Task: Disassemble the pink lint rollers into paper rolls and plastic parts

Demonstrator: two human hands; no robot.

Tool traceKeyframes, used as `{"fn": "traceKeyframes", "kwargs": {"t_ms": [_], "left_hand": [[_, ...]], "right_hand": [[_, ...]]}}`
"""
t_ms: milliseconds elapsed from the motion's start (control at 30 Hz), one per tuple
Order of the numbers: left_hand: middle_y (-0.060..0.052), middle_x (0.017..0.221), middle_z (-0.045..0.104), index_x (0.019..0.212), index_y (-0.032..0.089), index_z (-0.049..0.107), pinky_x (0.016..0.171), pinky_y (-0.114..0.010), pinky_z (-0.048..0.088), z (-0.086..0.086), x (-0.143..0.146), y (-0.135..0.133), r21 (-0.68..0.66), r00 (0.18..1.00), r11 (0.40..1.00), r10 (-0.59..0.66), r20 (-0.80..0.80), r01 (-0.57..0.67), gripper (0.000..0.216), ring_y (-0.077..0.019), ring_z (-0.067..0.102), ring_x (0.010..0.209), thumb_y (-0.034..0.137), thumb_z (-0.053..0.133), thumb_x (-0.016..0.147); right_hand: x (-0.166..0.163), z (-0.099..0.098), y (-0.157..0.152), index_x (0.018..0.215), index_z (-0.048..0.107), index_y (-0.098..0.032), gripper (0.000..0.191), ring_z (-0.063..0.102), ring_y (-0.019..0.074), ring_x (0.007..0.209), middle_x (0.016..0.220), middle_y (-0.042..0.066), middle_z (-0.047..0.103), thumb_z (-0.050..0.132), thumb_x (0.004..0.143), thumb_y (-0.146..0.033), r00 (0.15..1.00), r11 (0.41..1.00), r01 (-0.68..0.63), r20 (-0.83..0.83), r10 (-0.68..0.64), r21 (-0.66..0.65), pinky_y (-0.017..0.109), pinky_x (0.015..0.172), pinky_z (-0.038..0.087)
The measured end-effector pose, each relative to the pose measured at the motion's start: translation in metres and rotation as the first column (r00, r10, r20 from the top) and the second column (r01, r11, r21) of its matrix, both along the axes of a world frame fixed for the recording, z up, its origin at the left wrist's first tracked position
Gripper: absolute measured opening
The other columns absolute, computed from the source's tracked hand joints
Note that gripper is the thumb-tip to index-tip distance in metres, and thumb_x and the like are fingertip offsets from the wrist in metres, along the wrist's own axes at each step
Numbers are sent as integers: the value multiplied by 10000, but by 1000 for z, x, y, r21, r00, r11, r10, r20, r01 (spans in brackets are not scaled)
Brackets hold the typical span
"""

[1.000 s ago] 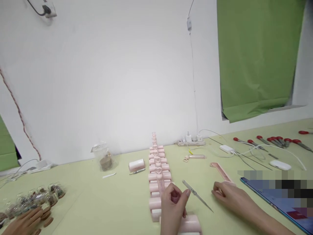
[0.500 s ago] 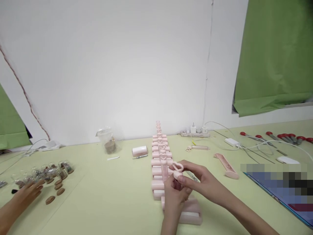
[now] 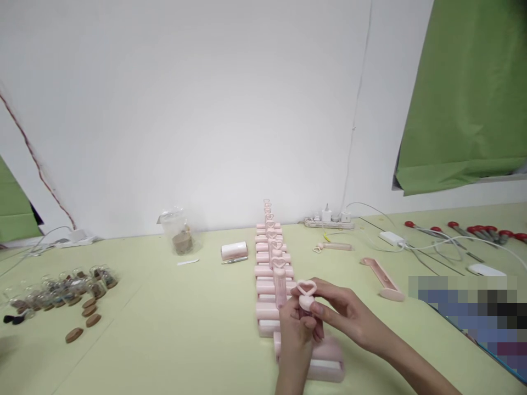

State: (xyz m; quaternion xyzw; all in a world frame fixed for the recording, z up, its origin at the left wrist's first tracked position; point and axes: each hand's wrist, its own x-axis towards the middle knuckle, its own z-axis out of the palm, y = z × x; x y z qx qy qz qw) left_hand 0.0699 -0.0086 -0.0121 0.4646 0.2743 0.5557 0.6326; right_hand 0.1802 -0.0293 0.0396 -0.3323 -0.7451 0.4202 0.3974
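Both hands, left hand (image 3: 297,328) and right hand (image 3: 342,314), pinch the heart-topped pink piece (image 3: 306,294).

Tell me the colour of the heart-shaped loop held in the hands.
Pale pink heart loop, head view.

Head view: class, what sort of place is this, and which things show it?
Probably a small craft assembly workbench: a long row of identical pink heart-topped rollers, red-handled tools laid out, and little glass jars with cork stoppers on one green table.
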Motion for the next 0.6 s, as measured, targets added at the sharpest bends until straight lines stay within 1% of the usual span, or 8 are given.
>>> {"fn": "traceKeyframes", "kwargs": {"t_ms": [167, 233, 300, 367, 433, 467, 533, 600], "left_hand": [[46, 376, 311, 563, 153, 466, 368, -195, 209, -5, 0, -5, 95, 1000, 995, 21, -8, -20, 693, -50, 280, 348, 838, 430, 464], [49, 379, 298, 601, 149, 486, 363, -195, 187, -4, 1, -5, 116, 1000, 993, 27, -13, -25, 726, -51, 266, 347, 854, 384, 464], [59, 371, 287, 627, 152, 495, 350, -194, 166, -2, 2, -4, 74, 999, 996, 41, -3, -41, 765, -49, 247, 335, 868, 421, 371], [73, 369, 281, 609, 165, 477, 341, -190, 161, 0, 4, -1, -11, 998, 998, 63, 21, -63, 772, -39, 231, 329, 827, 540, 217], [85, 371, 277, 591, 177, 458, 336, -184, 166, 1, 4, 1, -78, 996, 995, 73, 55, -69, 782, -28, 220, 328, 757, 620, 92], [88, 371, 279, 593, 178, 458, 337, -181, 170, 0, 4, 2, -87, 995, 994, 66, 70, -59, 786, -26, 221, 329, 740, 635, 73], [83, 366, 294, 630, 175, 471, 336, -179, 173, -3, 4, 0, -45, 996, 999, 0, 94, 4, 785, -30, 235, 321, 772, 619, 142], [81, 364, 303, 710, 165, 482, 336, -174, 158, -8, 4, -3, -2, 990, 998, -68, 121, 68, 772, -31, 233, 313, 814, 567, 299]], "right_hand": [[-2, 6, 7, 893, 512, -144, 281, 561, 133, 648, 868, 48, 524, 485, 865, -422, 990, 980, -130, -71, 120, -150, 235, 609, 484], [-7, 11, 11, 924, 481, -144, 336, 554, 130, 589, 781, 40, 547, 458, 864, -474, 987, 955, -157, -56, 148, -250, 220, 522, 480], [-12, 16, 14, 922, 473, -147, 363, 519, 105, 509, 668, 9, 537, 426, 870, -503, 989, 934, -141, -4, 148, -328, 187, 461, 450], [-16, 20, 15, 922, 487, -159, 324, 520, 95, 547, 678, 1, 538, 414, 885, -472, 984, 931, -125, 73, 160, -344, 165, 492, 442], [-16, 24, 16, 956, 498, -186, 229, 544, 107, 709, 827, 14, 560, 412, 899, -390, 973, 941, -135, 136, 185, -312, 161, 588, 452], [-16, 26, 16, 985, 496, -205, 191, 542, 114, 789, 901, 16, 556, 399, 903, -348, 966, 943, -146, 161, 201, -298, 163, 630, 453], [-14, 31, 16, 1045, 471, -239, 182, 549, 117, 810, 923, 7, 556, 369, 900, -282, 952, 934, -159, 199, 231, -320, 175, 651, 457], [-13, 36, 16, 1054, 468, -247, 213, 570, 106, 677, 812, -12, 565, 337, 886, -238, 933, 918, -146, 258, 252, -369, 189, 619, 461]]}}
